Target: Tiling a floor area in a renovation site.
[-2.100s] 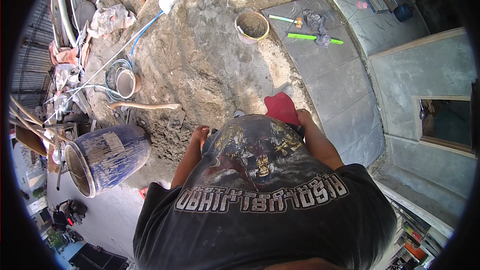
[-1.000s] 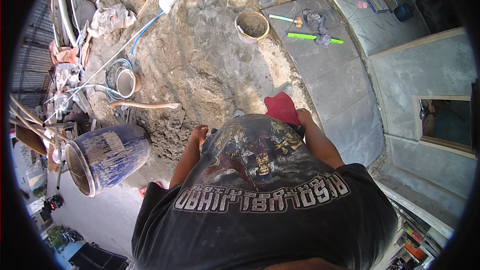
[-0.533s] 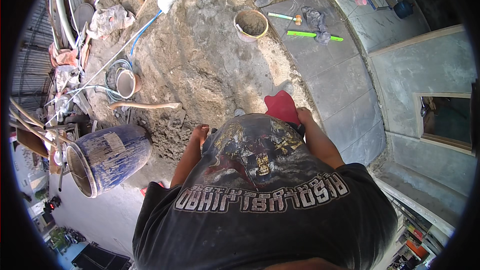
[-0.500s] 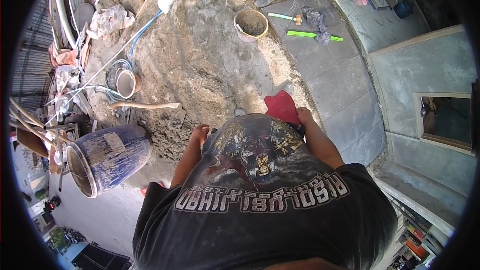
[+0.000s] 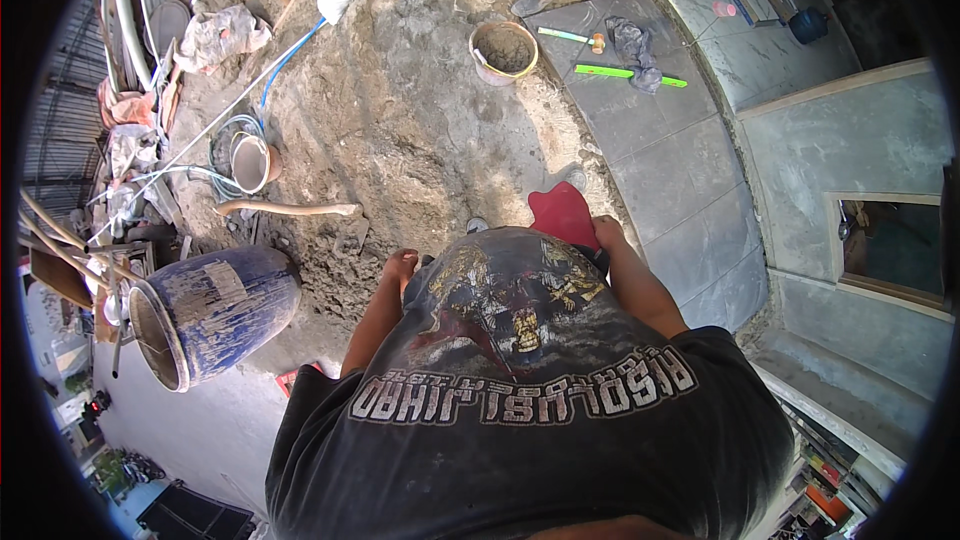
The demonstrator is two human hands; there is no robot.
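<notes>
My right hand (image 5: 607, 232) is closed at the edge of a dark red, flat piece with a wavy outline (image 5: 563, 212), which sticks out past the front of my dark shirt. Part of that piece is hidden behind the shirt, and I cannot tell its kind. On the other side of the shirt, my left hand (image 5: 402, 264) hangs with curled fingers beside the hem. Whatever those fingers may hold is hidden. Ahead of me, a bucket of wet grey mortar (image 5: 503, 50) stands on the rough ground, near the edge of the grey tiles (image 5: 690, 180).
A mallet (image 5: 575, 37), a bright green level (image 5: 630, 74) and a dark plastic bag (image 5: 630, 40) lie on the tiles. Another person's feet (image 5: 530, 0) stand beyond. To the left are a blue barrel (image 5: 225, 310), a wooden handle (image 5: 290, 208), a small bucket (image 5: 254, 163) and hoses.
The view has shifted very slightly. My hands and the red piece keep the same places, and nothing else has visibly moved.
</notes>
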